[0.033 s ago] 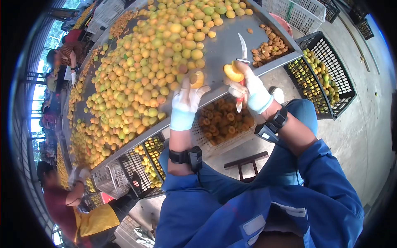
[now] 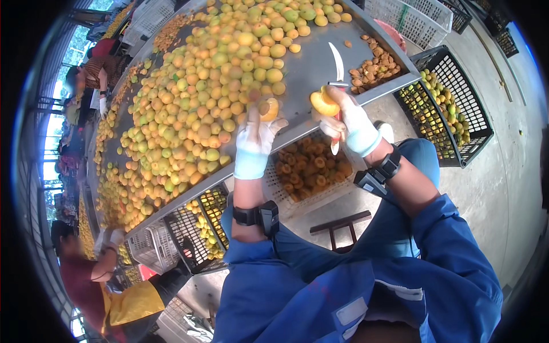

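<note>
My left hand [image 2: 255, 140], in a white glove with a pale blue cuff, pinches an apricot half [image 2: 269, 110] just above the table's near edge. A dark spot shows on its cut side, perhaps the stone. To the right, my gloved right hand [image 2: 350, 123] grips a knife [image 2: 337, 64] with a curved blade pointing away from me; a second short blade end sticks out below the fist. The same hand holds another apricot half [image 2: 323, 104] between thumb and fingers, its cut face partly visible. Below both hands, a white crate [image 2: 306, 200] holds many cut apricot halves.
A heap of whole apricots [image 2: 200, 97] covers much of the metal table [image 2: 311, 51]. Loose stones [image 2: 374, 68] lie in its right corner. A black crate of fruit [image 2: 483, 134] stands on the floor at right. Co-workers [image 2: 86, 274] work along the left side.
My right hand, with the knife and apricot half, has shifted very slightly to the right. Both hands keep their hold.
</note>
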A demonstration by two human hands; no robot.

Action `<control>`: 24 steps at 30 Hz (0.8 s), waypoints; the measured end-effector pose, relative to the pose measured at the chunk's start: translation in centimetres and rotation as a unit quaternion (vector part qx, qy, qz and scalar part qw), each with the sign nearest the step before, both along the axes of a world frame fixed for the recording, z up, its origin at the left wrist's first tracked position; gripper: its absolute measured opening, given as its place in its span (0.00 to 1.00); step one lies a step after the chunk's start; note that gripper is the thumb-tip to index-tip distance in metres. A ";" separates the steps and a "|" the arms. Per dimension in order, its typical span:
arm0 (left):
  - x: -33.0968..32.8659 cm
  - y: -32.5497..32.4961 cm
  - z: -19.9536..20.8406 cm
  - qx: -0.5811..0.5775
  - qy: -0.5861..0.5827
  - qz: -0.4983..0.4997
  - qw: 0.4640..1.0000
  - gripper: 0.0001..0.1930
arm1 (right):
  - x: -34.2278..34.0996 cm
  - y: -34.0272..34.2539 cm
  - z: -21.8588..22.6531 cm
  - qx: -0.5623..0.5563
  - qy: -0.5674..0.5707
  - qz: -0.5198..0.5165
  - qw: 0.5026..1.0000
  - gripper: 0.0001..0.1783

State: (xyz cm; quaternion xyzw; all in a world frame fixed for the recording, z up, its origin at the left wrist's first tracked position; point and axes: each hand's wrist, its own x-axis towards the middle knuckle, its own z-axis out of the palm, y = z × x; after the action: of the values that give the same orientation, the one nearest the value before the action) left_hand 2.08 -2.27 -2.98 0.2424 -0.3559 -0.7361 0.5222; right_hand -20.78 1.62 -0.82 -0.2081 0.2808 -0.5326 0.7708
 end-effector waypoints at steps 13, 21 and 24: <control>1.7 -1.2 0.0 -0.064 -0.027 0.052 0.996 0.29 | 0.8 0.8 0.2 -0.294 0.557 0.124 0.767 0.22; 0.5 -0.5 1.3 -0.062 -0.026 0.055 0.996 0.29 | 0.2 0.3 0.4 -0.116 0.400 0.138 0.899 0.19; 0.5 -0.6 0.6 -0.052 -0.028 0.058 0.997 0.28 | 0.2 0.0 -0.1 -0.068 0.263 0.109 0.956 0.17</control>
State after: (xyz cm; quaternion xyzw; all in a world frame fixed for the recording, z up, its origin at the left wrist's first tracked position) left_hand 2.55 -2.89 -2.34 0.2553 -0.3937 -0.6781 0.5657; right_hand -20.60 1.61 -0.97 -0.4217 0.4125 -0.3897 0.7072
